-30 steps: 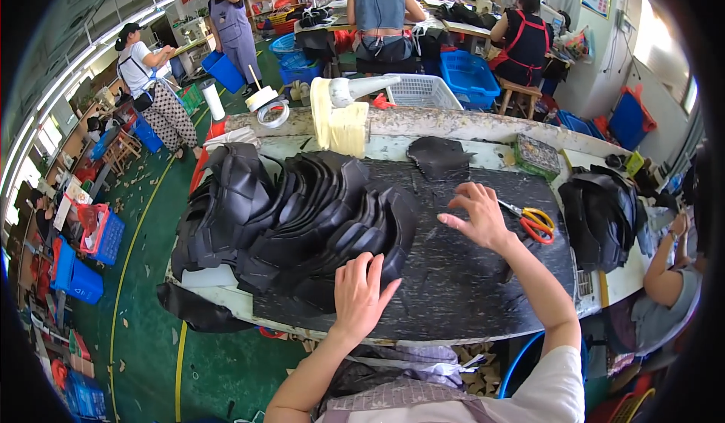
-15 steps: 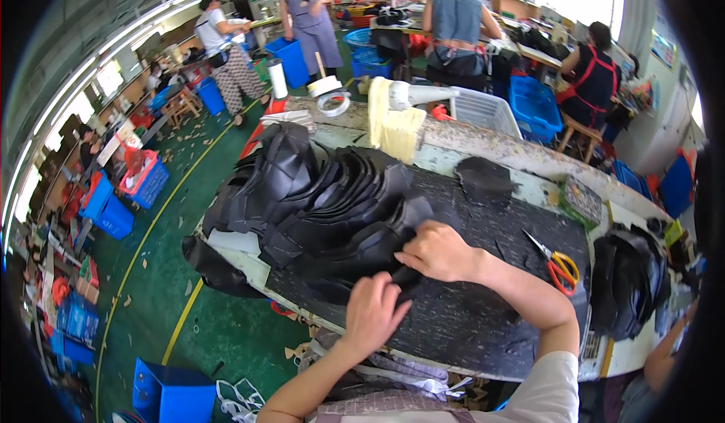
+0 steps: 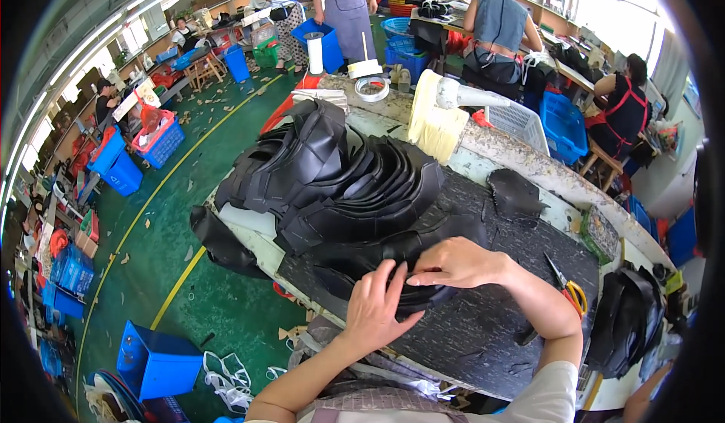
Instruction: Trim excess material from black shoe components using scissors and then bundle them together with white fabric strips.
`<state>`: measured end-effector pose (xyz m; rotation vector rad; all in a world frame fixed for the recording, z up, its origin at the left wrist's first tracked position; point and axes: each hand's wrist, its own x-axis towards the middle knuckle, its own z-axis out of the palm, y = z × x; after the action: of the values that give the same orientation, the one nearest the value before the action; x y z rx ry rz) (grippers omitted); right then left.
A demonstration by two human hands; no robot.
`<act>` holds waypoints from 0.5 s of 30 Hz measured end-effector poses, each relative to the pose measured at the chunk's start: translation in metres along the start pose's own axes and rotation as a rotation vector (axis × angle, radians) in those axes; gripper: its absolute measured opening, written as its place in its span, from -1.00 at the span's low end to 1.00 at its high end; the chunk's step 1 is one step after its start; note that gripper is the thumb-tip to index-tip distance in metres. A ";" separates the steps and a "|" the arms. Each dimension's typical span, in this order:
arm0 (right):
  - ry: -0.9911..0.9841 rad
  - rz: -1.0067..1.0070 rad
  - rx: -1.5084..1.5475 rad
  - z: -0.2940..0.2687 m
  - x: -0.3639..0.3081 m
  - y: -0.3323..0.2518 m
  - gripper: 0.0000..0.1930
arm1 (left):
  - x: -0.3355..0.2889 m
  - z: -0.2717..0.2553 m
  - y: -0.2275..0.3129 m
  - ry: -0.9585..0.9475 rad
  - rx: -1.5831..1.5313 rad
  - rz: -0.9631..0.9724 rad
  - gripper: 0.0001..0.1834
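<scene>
Both hands work at the near edge of a black leather-like piece [image 3: 423,296] lying on the dark worktop. My left hand [image 3: 375,306] grips its left side, thumb and fingers apart around it. Closed in a pinch, my right hand [image 3: 457,263] holds the upper edge, with its fingertips close to the left ones. What lies under the fingers is partly hidden. Just beyond, a large heap of curved black leather-like pieces [image 3: 332,170] leans in overlapping layers. Scissors [image 3: 572,291] with orange and yellow handles lie right of my right forearm.
A flat black scrap [image 3: 516,194] lies beyond my right hand. More black pieces [image 3: 625,321] are stacked at the right. Along the far edge stand a yellow-wrapped machine part [image 3: 438,117] and a tape roll [image 3: 371,89]. Blue bins [image 3: 158,362] and people surround the bench.
The view has shifted, so the bench sits differently in it. My right hand has come nearer my left and moved lower on the black piece. The right forearm now partly covers the scissors.
</scene>
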<state>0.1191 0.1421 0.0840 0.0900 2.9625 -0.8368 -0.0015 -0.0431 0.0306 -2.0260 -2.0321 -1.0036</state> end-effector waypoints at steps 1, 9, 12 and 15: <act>-0.190 0.188 0.122 -0.012 0.001 -0.009 -0.70 | -0.001 0.001 -0.001 -0.039 0.006 0.024 -0.16; 0.543 -0.043 -0.355 -0.012 0.037 0.017 -0.76 | -0.002 0.001 0.004 -0.126 0.043 0.176 -0.46; 0.406 0.114 -0.392 -0.008 0.035 0.002 -0.69 | -0.008 -0.004 0.004 -0.173 0.090 0.183 -0.48; 0.237 0.254 -0.472 0.005 0.032 0.016 -0.54 | -0.006 -0.003 0.005 -0.223 0.080 0.185 -0.48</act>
<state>0.0881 0.1540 0.0689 0.5586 3.1752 -0.0939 0.0024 -0.0504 0.0316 -2.3211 -1.9008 -0.6794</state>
